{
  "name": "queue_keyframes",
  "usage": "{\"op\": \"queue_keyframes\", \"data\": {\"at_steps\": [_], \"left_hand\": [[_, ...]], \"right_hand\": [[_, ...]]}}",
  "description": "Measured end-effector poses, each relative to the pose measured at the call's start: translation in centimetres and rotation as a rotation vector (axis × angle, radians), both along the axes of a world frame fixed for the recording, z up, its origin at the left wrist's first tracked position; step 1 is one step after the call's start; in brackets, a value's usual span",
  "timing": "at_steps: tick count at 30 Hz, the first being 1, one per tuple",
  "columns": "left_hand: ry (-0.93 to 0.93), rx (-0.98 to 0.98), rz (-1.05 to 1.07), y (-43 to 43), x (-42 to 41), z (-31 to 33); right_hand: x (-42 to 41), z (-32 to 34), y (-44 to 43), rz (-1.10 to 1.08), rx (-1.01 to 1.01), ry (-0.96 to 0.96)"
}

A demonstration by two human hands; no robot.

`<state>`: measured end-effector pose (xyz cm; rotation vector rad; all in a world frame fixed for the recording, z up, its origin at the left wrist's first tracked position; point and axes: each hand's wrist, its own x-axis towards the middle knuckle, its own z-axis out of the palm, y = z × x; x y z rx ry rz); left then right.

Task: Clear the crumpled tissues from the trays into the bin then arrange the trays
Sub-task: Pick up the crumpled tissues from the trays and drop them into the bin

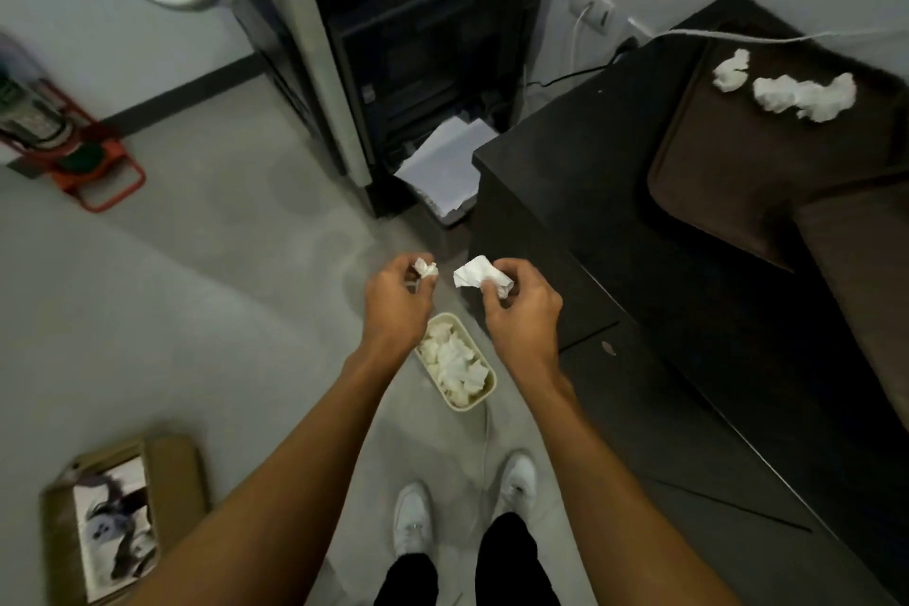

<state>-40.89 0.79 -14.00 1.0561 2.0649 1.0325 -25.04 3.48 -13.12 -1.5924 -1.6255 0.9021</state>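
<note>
**Two tissues in hand by the bin [462, 406]**

Left hand [396, 305] pinches a small tissue [426, 269] between thumb and curled fingertips; just below it, between both wrists, the cream bin stands on the floor (heaped with white wads); right hand [524, 310] grips a larger tissue [479, 278], fingers curled round it; farther right, a brown tray [713, 172] on the dark cabinet [565, 192] carries two crumpled tissues [806, 96] at its far end.

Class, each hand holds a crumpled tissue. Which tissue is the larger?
The tissue in the right hand: it sticks out well beyond that hand, while the left hand pinches only a small wad.
</note>
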Motion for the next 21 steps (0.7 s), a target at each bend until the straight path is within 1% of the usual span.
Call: {"op": "queue_keyframes", "data": {"at_steps": [3, 8, 12, 19, 21], "left_hand": [[-0.015, -0.050, 0.045, -1.0, -0.6, -3.9], [-0.099, -0.107, 0.117, -1.6, -0.9, -10.9], [-0.124, -0.148, 0.151, -1.4, -1.2, -16.9], [-0.115, -0.125, 0.172, -0.8, -2.5, -25.4], [-0.115, -0.124, 0.174, -0.9, -3.0, -27.6]], "right_hand": [[-0.4, -4.2, 0.2, 0.033, -0.087, -0.038], [-0.4, -11.8, 1.2, 0.089, -0.225, -0.154], [-0.7, -17.9, 2.2, 0.130, -0.251, -0.204], [-3.3, -28.3, 3.9, 0.124, -0.317, -0.242], [-4.5, -31.6, 4.2, 0.165, -0.370, -0.263]]}}
